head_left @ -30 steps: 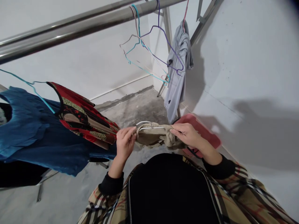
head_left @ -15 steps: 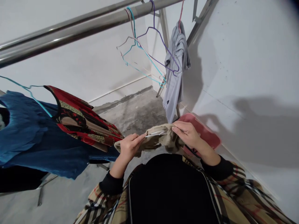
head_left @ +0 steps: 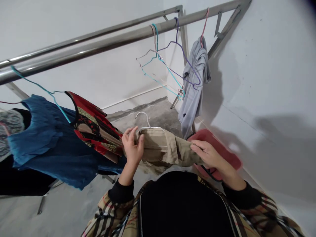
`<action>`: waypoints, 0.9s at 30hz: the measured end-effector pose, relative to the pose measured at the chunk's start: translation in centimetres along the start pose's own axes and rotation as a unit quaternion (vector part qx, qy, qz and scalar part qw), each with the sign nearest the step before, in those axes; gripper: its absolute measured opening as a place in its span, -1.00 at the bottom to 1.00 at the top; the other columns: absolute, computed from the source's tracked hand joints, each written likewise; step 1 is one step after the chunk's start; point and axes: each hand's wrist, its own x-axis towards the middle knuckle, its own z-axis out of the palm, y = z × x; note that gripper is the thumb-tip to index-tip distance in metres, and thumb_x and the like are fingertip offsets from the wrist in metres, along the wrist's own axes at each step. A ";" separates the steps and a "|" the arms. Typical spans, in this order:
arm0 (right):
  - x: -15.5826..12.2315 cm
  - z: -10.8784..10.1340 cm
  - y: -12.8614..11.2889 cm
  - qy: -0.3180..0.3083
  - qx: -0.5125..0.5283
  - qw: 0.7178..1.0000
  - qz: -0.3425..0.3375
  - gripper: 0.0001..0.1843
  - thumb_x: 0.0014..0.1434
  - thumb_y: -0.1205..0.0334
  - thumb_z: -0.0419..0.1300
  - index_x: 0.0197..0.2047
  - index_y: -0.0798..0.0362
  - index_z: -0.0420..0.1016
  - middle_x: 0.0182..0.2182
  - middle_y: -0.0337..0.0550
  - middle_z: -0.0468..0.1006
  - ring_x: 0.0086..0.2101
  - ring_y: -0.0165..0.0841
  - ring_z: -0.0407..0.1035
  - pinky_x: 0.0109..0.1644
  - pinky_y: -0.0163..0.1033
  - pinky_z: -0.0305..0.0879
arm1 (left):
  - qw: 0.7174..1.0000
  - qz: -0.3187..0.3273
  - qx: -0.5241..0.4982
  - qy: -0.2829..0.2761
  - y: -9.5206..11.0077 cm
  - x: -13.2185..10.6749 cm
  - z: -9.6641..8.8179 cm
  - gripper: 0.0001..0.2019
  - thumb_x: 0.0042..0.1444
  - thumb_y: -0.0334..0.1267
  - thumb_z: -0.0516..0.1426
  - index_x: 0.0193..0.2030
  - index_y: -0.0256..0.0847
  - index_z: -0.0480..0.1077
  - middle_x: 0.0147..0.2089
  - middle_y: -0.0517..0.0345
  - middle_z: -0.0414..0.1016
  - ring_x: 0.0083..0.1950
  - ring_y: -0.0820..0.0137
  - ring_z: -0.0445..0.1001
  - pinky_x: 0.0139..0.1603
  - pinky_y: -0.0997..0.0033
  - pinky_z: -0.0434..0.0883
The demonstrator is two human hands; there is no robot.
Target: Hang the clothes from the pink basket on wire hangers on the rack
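A khaki garment (head_left: 158,143) is stretched between my hands in front of my chest; its exact kind does not show. A white hanger (head_left: 142,113) sits at its upper left, the hook standing up above the cloth and part of the frame showing inside. My left hand (head_left: 132,148) is at the garment's left end with fingers spread and raised; whether it touches the cloth is hard to see. On the other end, the fingers of my right hand (head_left: 207,154) pinch the garment's edge.
Metal rails (head_left: 98,46) cross overhead. Hanging there are a blue garment (head_left: 54,144) and a red patterned one (head_left: 91,128) at left, thin coloured hangers (head_left: 176,42) in the middle and a grey garment (head_left: 194,82). A pink basin (head_left: 222,148) stands right, by the wall.
The white hanger's hook now stands up out of the garment. My left hand has gone from gripping to spread fingers. My right hand has drawn its end slightly down and right.
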 end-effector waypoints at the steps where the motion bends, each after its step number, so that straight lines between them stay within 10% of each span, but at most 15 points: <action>1: 0.4 0.7 -0.5 0.008 -0.013 1.000 -0.001 -0.59 0.37 0.03 -0.06 -0.44 0.03 0.34 -0.57 -0.28 0.36 -0.51 -0.42 0.29 -0.40 -0.33 0.22 | 0.999 -0.029 -0.032 -0.002 0.9 -0.2 0.6 -0.62 0.18 -0.14 0.16 0.12 -0.21 0.38 0.03 -0.12 0.38 0.11 0.19 0.35 0.13 0.13 0.31; 7: 1.3 6.1 -2.0 0.040 -0.068 0.995 -0.067 -0.69 0.38 0.18 -0.11 -0.36 0.02 0.30 -0.46 -0.18 0.43 -0.41 -0.36 0.37 -0.29 -0.27 0.31 | 0.885 -0.219 -0.357 -0.203 6.2 -2.5 3.9 -0.55 0.22 -0.03 0.10 0.17 -0.17 0.24 0.04 -0.06 0.46 0.00 0.30 0.47 0.05 0.27 0.41; 12: 1.0 7.8 -2.0 0.055 -0.061 0.989 -0.123 -0.74 0.36 0.18 -0.06 -0.02 0.06 0.36 -0.16 0.03 0.52 -0.11 -0.22 0.43 0.00 -0.09 0.40 | 0.892 -0.220 -0.366 -0.147 7.2 -1.6 4.2 -0.56 0.14 -0.11 0.18 0.13 -0.18 0.26 0.03 -0.02 0.46 0.04 0.31 0.45 0.11 0.29 0.38; 17: 0.3 6.7 -1.9 -0.023 0.036 0.994 -0.101 -0.63 0.33 0.19 0.03 0.18 -0.03 0.29 0.11 0.02 0.37 -0.02 -0.30 0.40 0.06 -0.17 0.41 | 0.927 -0.186 -0.323 -0.034 5.4 4.9 1.5 -0.66 0.10 -0.23 0.12 0.03 -0.19 0.34 -0.10 0.05 0.49 -0.13 0.34 0.47 -0.08 0.34 0.44; 27: -5.1 6.7 6.9 0.097 -0.013 0.994 0.044 -0.72 0.27 0.12 0.04 -0.10 -0.04 0.53 -0.13 -0.01 0.57 -0.06 -0.14 0.48 0.03 0.03 0.46 | 0.923 -0.157 -0.348 0.054 -0.3 19.9 -3.5 -0.81 0.03 -0.25 0.11 -0.19 -0.21 0.37 -0.39 0.20 0.46 -0.29 0.40 0.51 -0.24 0.43 0.49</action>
